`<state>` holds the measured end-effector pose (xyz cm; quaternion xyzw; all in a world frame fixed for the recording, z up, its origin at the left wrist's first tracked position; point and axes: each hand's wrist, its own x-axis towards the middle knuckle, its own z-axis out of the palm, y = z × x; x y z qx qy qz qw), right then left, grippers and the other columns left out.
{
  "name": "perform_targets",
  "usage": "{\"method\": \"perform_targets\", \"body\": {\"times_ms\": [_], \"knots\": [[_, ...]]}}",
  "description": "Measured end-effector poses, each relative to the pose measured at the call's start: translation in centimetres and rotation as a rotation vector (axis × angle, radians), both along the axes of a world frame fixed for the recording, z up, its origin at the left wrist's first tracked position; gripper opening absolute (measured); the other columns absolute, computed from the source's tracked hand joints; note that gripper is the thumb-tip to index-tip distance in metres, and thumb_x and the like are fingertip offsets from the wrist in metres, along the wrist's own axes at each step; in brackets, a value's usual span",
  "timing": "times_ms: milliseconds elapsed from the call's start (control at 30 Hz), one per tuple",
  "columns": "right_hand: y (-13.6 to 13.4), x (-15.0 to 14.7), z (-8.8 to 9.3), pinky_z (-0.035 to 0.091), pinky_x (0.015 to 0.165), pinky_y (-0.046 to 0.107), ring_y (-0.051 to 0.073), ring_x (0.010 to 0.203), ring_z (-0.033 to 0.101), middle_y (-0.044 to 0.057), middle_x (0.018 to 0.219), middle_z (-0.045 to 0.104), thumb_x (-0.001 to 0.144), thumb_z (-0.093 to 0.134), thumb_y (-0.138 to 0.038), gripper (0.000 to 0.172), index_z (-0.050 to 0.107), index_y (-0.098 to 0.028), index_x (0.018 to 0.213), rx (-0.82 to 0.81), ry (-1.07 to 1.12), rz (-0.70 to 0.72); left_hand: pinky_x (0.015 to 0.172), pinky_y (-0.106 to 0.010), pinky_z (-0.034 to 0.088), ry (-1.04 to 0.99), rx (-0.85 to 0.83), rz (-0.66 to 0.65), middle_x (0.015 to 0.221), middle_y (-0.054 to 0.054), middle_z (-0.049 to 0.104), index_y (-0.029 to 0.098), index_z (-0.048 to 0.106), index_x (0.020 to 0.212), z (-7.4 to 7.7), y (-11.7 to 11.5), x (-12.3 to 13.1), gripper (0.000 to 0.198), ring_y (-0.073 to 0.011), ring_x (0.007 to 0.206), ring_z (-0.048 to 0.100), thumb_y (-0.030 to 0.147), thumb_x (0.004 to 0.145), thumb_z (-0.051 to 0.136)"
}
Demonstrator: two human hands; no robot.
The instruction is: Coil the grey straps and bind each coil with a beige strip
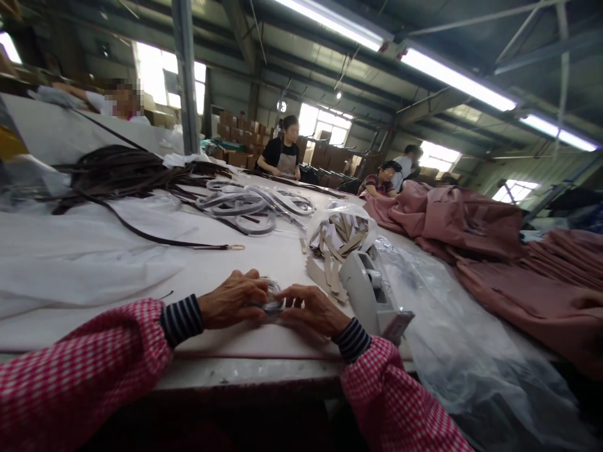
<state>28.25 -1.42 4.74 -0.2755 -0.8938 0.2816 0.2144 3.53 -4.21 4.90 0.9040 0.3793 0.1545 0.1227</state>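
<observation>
Near the table's front edge, my left hand (235, 300) and my right hand (313, 309) close in on a small silvery-grey coil (272, 290) from both sides. It looks like a rolled strap in clear plastic, though fingers cover much of it. My left fingers wrap its left side; my right thumb and fingers curve against its right side. Just right of my right hand stands a pale grey tape dispenser (360, 285). Beyond the hands lie loose grey straps (259, 207) in clear wrapping. A dark strap (155, 240) with a gold-coloured metal end (235, 247) stretches across the white tabletop (268, 257).
A plastic bag (367, 220) holds beige strips (336, 242). Dark straps (113, 172) are heaped at the left. Clear plastic sheeting (452, 339) and pink fabric pieces (471, 220) cover the right side. Several people work around the table, including a person (282, 154) at its far end.
</observation>
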Motion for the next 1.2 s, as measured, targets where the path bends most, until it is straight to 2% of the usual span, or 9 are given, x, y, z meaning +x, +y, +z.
{"method": "perform_targets", "body": {"times_ms": [133, 300, 400, 533, 667, 767, 900, 1033, 1200], "knots": [[0.4, -0.2, -1.3, 0.046, 0.074, 0.023, 0.015, 0.079, 0.066, -0.001, 0.088, 0.073, 0.084, 0.079, -0.016, 0.020, 0.077, -0.021, 0.103, 0.075, 0.047, -0.066, 0.080, -0.032, 0.033, -0.040, 0.016, -0.052, 0.101, -0.001, 0.069, 0.027, 0.073, 0.096, 0.0, 0.3, -0.9, 0.018, -0.0225, 0.094, 0.055, 0.039, 0.095, 0.061], [0.6, -1.1, -2.3, 0.046, 0.077, 0.021, 0.014, 0.086, 0.067, -0.004, 0.096, 0.074, 0.084, 0.080, -0.017, 0.017, 0.076, -0.025, 0.098, 0.129, -0.013, -0.121, 0.082, -0.036, 0.031, -0.029, 0.155, 0.104, 0.099, -0.002, 0.069, 0.026, 0.070, 0.101, -2.3, -0.2, 0.5, 0.016, -0.0262, 0.096, 0.056, 0.040, 0.094, 0.064], [0.2, -1.2, -2.1, 0.047, 0.081, 0.022, 0.015, 0.091, 0.067, -0.003, 0.101, 0.073, 0.089, 0.076, -0.021, 0.017, 0.074, -0.026, 0.105, 0.182, -0.077, -0.140, 0.082, -0.038, 0.031, -0.007, 0.248, 0.130, 0.093, -0.002, 0.069, 0.026, 0.070, 0.096, -3.5, -0.3, 1.2, 0.012, -0.0261, 0.092, 0.056, 0.034, 0.097, 0.061], [-2.7, -0.1, -0.2, 0.049, 0.089, 0.028, 0.020, 0.102, 0.064, 0.002, 0.108, 0.070, 0.091, 0.073, -0.025, 0.023, 0.072, -0.025, 0.114, 0.329, -0.139, -0.161, 0.090, -0.042, 0.030, -0.001, 0.401, 0.120, 0.089, -0.002, 0.069, 0.025, 0.070, 0.092, -4.2, -0.3, 1.5, 0.014, -0.0263, 0.091, 0.058, 0.027, 0.097, 0.057], [-7.5, 4.6, 3.1, 0.048, 0.093, 0.029, 0.018, 0.104, 0.063, 0.003, 0.108, 0.069, 0.094, 0.070, -0.025, 0.019, 0.072, -0.024, 0.113, 0.279, 0.169, -0.316, 0.095, -0.042, 0.032, -0.047, 0.425, 0.082, 0.089, -0.003, 0.070, 0.023, 0.068, 0.086, -4.4, -0.4, 1.2, 0.017, -0.0254, 0.090, 0.061, 0.030, 0.096, 0.056], [-10.7, 9.9, 4.2, 0.048, 0.075, 0.025, 0.015, 0.081, 0.063, 0.000, 0.088, 0.067, 0.096, 0.066, -0.026, 0.011, 0.075, -0.022, 0.092, 0.145, 0.253, -0.511, 0.087, -0.037, 0.039, -0.167, 0.305, 0.106, 0.084, -0.003, 0.068, 0.023, 0.066, 0.081, -3.7, -0.4, 1.1, 0.025, -0.0236, 0.083, 0.060, 0.038, 0.097, 0.053], [-12.7, 14.4, 2.8, 0.043, 0.062, 0.024, 0.014, 0.066, 0.056, -0.003, 0.070, 0.061, 0.096, 0.063, -0.032, 0.020, 0.074, -0.021, 0.084, -0.001, 0.172, -0.761, 0.065, -0.030, 0.038, -0.452, -0.002, 0.317, 0.074, -0.001, 0.061, 0.021, 0.061, 0.074, -1.1, 0.1, 2.0, 0.038, -0.0201, 0.070, 0.055, 0.054, 0.091, 0.056], [-12.0, 12.9, 0.7, 0.046, 0.070, 0.025, 0.016, 0.075, 0.064, -0.001, 0.079, 0.066, 0.097, 0.060, -0.025, 0.017, 0.073, -0.021, 0.086, 0.014, -0.005, -0.679, 0.053, -0.025, 0.031, -0.895, -0.413, 0.455, 0.061, 0.003, 0.050, 0.018, 0.059, 0.066, 0.5, 1.7, 3.4, 0.045, -0.0134, 0.057, 0.043, 0.060, 0.080, 0.067], [-7.4, 8.1, 0.2, 0.049, 0.075, 0.030, 0.021, 0.090, 0.068, 0.005, 0.102, 0.068, 0.096, 0.053, -0.008, 0.018, 0.065, -0.021, 0.101, 0.423, -0.259, -0.652, 0.049, -0.022, 0.031, -1.205, -0.542, 0.459, 0.060, 0.002, 0.053, 0.014, 0.068, 0.071, -0.7, 3.1, 3.6, 0.041, -0.0111, 0.055, 0.042, 0.053, 0.073, 0.079]]}}
